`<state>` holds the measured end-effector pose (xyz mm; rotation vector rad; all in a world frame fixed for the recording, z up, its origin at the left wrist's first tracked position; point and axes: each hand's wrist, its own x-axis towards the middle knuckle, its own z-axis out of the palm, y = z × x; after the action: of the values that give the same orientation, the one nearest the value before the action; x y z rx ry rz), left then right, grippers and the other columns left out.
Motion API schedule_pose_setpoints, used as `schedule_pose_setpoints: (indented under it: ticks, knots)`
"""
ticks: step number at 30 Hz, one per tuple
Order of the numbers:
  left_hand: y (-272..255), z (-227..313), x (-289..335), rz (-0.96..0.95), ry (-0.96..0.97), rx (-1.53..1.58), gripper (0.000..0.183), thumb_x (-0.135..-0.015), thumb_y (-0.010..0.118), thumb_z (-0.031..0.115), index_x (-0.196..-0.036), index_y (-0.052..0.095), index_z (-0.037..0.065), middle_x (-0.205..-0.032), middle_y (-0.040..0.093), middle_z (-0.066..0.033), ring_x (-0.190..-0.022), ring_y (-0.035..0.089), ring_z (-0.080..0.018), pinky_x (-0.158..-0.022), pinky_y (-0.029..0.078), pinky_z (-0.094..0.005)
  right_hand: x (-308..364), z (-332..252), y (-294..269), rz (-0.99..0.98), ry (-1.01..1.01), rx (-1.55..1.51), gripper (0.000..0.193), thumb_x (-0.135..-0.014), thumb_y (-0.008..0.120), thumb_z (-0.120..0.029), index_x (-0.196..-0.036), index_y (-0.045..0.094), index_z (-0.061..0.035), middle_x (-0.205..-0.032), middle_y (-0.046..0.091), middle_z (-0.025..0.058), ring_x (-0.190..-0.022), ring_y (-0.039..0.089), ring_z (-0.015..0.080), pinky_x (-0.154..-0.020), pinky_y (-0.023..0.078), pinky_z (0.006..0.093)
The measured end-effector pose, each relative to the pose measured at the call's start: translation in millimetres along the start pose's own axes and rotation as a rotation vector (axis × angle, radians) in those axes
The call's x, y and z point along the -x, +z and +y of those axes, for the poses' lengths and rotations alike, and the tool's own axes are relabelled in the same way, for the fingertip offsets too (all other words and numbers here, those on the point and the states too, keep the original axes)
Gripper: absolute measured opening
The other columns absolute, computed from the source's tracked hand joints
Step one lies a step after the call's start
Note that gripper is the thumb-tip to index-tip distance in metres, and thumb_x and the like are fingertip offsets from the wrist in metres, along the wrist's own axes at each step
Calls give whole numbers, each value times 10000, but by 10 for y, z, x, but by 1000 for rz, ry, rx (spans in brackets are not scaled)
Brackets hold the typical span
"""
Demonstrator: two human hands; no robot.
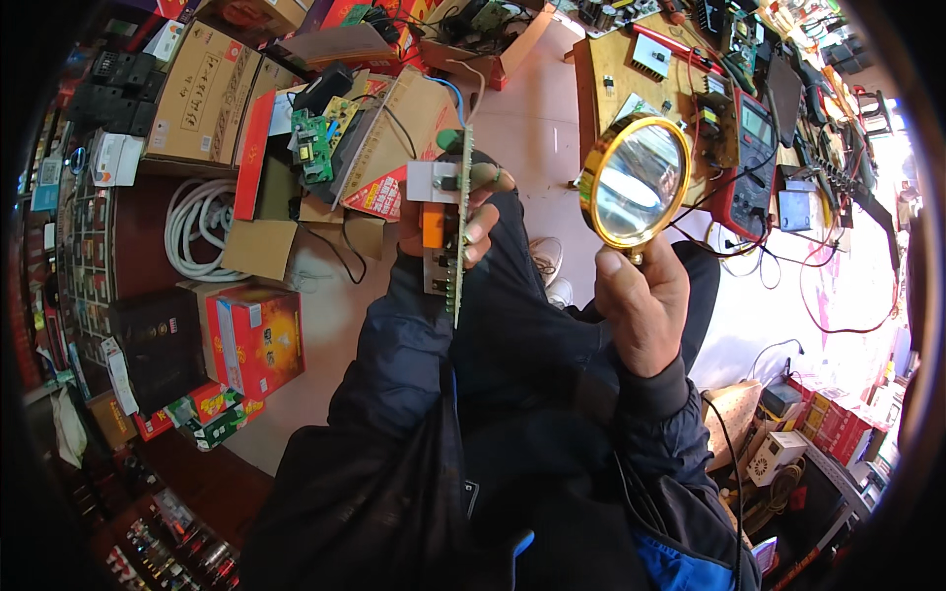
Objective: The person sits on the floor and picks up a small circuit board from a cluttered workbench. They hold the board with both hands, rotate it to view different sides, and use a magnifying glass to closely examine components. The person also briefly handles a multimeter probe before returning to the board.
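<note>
My left hand is closed on a circuit board, which stands on edge so that I see it almost side-on. An orange block and pale metal heat sinks stick out from the board's left face. The fingers wrap round its right face, while the palm is mostly hidden behind the parts. To the right, my right hand grips the short handle of a magnifying glass with a gold rim. Its lens is tilted and shines with reflected light. A clear gap separates the glass from the board.
A wooden bench with a red multimeter, loose boards and cables stands at the right. Opened cartons holding circuit boards are on the left, near a coiled white hose and a red box.
</note>
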<state>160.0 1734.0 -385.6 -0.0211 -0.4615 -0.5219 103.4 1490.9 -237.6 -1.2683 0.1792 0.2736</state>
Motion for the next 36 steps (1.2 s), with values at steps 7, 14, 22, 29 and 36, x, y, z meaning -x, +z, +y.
schedule_pose_setpoints:
  ticks: [7,14,22,29,36]
  knots:
    - [158,-48,-296,-35,-107,7,801,-989,592,409,-1524,270,-91,-1589,260,-256,-987,608,-295,-777,594,-423,139,-42,-186,9,24,-7,325,-953,618,-81,-1262,597,21,-932,602,-50,-681,431,6,-587,334,187]
    - [-40,-81,-198,33,-118,-52,946,-950,543,645,-1512,263,-62,-1497,392,-250,-898,632,-265,-721,606,-405,227,69,-71,-133,27,117,283,-979,594,-78,-1238,604,38,-1104,637,18,-1015,539,85,-925,432,263]
    - [-195,-16,-41,73,-68,-2,899,-960,535,628,-1503,319,-56,-1385,551,-245,-1063,675,-315,-732,606,-417,212,148,68,-178,-94,200,282,-962,624,-85,-1219,604,29,-967,608,38,-906,522,89,-833,452,266]
    - [-241,112,-99,-55,-185,93,741,-1027,532,471,-1552,247,33,-1110,567,-271,-749,565,-287,-622,466,-353,187,108,204,-186,-155,266,265,-948,641,-77,-1196,616,14,-921,617,68,-836,533,118,-793,463,276]
    - [-169,144,-261,-244,-296,178,871,-968,688,173,-1555,79,-36,-1312,436,-277,-910,594,-352,-719,523,-390,117,107,321,-167,-161,295,246,-943,659,-84,-1168,622,11,-856,624,72,-781,546,127,-743,477,286]
